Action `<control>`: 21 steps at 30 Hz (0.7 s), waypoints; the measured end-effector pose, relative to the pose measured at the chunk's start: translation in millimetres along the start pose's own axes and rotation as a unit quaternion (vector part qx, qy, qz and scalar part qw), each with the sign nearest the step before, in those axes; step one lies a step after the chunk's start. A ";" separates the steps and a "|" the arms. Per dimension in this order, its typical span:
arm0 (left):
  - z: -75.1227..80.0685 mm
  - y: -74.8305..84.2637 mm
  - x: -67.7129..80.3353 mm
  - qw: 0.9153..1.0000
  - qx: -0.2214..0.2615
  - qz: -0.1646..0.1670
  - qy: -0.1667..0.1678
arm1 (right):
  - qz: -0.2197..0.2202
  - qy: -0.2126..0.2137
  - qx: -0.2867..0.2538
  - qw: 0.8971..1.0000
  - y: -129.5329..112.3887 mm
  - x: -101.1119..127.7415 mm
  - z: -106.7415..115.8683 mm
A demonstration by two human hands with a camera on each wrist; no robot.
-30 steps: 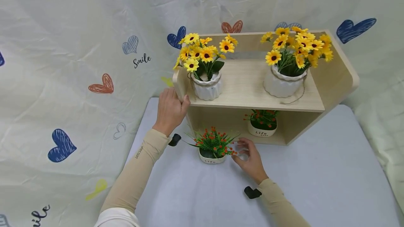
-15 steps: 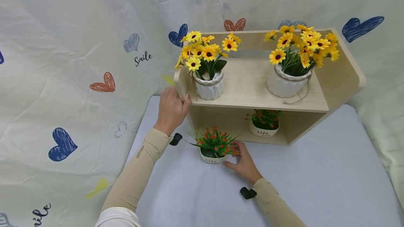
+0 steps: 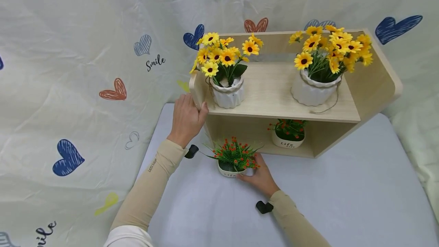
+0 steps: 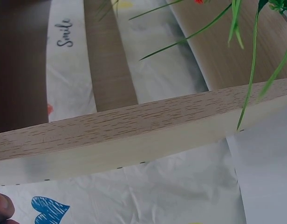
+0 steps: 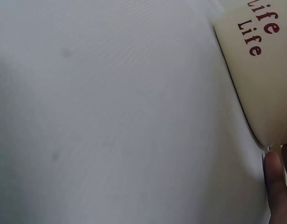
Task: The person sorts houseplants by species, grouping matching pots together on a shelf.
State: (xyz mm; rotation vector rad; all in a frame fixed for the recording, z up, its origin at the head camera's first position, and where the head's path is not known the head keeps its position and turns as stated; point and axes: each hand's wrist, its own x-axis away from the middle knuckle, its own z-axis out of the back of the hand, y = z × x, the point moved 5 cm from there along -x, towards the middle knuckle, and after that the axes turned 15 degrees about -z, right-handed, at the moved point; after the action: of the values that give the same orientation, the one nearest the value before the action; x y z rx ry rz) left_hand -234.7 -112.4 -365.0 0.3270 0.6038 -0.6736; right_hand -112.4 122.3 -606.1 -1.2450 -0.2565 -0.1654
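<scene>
My left hand (image 3: pixel 186 119) grips the left side panel of a light wooden two-tier shelf (image 3: pixel 271 90), its thumb on the front edge. In the left wrist view, a fingertip (image 4: pixel 3 205) shows beside the panel's long edge. In front of the shelf's lower left opening, a potted plant (image 3: pixel 234 157) with orange-red buds and grassy leaves stands on the table. My right hand (image 3: pixel 261 178) holds the right end of its cream oval pot, thumb at the front and fingers partly hidden behind the leaves. The right wrist view shows "Life" lettering on this pot (image 5: pixel 269 79) and fingers at its end.
Two white pots of yellow flowers, a left one (image 3: pixel 228 96) and a right one (image 3: pixel 315 90), stand on the upper tier. A matching red-budded plant (image 3: pixel 288 138) sits in the lower tier. The table (image 3: pixel 360 186) has a pale cover; a heart-printed cloth (image 3: pixel 85 48) hangs behind.
My right hand has moved left from beside the plant to its pot, with the thumb now at the pot's front. The left hand keeps its grip on the shelf. The view has shifted slightly.
</scene>
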 end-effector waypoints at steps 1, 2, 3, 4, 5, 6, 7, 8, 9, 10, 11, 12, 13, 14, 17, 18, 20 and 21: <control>0.2 0.0 0.0 1.000 0.000 0.000 0.000 | 0.005 -0.002 0.000 1.000 -0.2 -1.3 -1.0; 0.4 0.0 -0.1 1.000 0.000 0.001 0.001 | 0.011 -0.003 -0.002 1.000 -0.9 -2.3 -1.9; 0.6 0.0 -0.2 1.000 0.000 0.001 0.000 | 0.017 -0.003 -0.002 1.000 -1.7 -3.0 -2.5; 0.9 0.0 -0.3 1.000 0.001 0.002 0.001 | 0.020 0.000 0.001 1.000 -2.7 -3.3 -2.8; 1.2 0.1 -0.3 1.000 0.002 0.003 0.002 | 0.024 0.001 0.006 1.000 -3.5 -3.5 -3.2; 1.4 0.0 -0.5 1.000 0.003 0.005 0.002 | 0.026 0.004 0.011 1.000 -4.2 -3.7 -3.4; 1.7 -0.1 -0.6 1.000 0.003 0.006 0.003 | 0.027 0.007 0.015 0.999 -4.8 -3.8 -3.5; 1.9 -0.2 -0.7 1.000 0.004 0.007 0.003 | 0.026 0.007 0.015 1.000 -5.9 -3.7 -3.5; 2.2 -0.4 -0.8 1.000 0.004 0.008 0.004 | 0.026 0.009 0.019 0.999 -6.3 -3.7 -3.5; 2.7 -0.2 -0.9 1.000 0.005 0.009 0.005 | 0.027 0.010 0.023 0.999 -6.8 -4.0 -3.6; 3.1 -0.2 -1.1 1.000 0.006 0.009 0.005 | 0.031 0.009 0.020 0.999 -7.4 -4.3 -3.7; 3.3 -0.2 -1.3 1.000 0.007 0.010 0.006 | 0.035 0.008 0.018 0.999 -7.9 -4.7 -3.8; 3.5 -0.3 -1.3 1.000 0.007 0.011 0.005 | 0.040 0.008 0.018 0.999 -8.3 -5.0 -3.8; 3.6 -0.3 -1.3 1.000 0.007 0.011 0.004 | 0.046 0.008 0.020 0.999 -8.7 -5.3 -3.9; 3.7 -0.7 -1.3 1.000 0.007 0.011 0.004 | 0.059 0.009 0.019 0.998 -9.3 -5.9 -4.0; 3.5 -0.9 -1.1 1.000 0.007 0.011 0.004 | 0.064 0.009 0.019 0.998 -9.3 -6.1 -4.1; 3.3 -1.4 -1.1 1.000 0.006 0.011 0.005 | 0.071 0.009 0.013 0.997 -9.6 -6.1 -3.9; 3.2 -1.5 -1.0 1.000 0.006 0.010 0.006 | 0.075 0.008 0.007 0.997 -9.8 -6.0 -3.9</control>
State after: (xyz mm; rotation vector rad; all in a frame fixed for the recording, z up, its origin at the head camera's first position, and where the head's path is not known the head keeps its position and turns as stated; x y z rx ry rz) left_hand -235.0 -114.5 -362.0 0.3483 0.6079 -0.6573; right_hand -120.3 115.5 -599.9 -1.2431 -0.1494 -0.0451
